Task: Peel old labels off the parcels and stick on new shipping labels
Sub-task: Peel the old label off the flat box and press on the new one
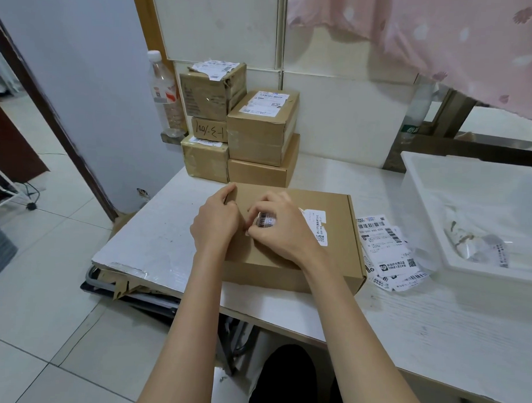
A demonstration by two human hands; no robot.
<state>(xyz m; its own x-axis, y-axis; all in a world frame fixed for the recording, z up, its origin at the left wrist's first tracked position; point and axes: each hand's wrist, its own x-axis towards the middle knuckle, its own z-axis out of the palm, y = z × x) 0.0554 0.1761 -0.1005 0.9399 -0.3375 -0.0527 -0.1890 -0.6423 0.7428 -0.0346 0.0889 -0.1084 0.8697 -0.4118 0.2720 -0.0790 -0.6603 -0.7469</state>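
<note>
White table (405, 326): six parcels (262, 132), two hands (248, 228) on one label (265, 220).

A clear plastic bottle (163, 89) with a white cap and a red-and-white wrapper stands upright on a small ledge against the pale wall, left of the white-topped table (435, 334). A pink cloth with pale petal prints (430, 35) hangs from the upper right over white wall tiles (337, 113). Under the table's chipped left corner, a dark folded metal frame (129, 293) lies on the pale tiled floor (58, 329).
</note>
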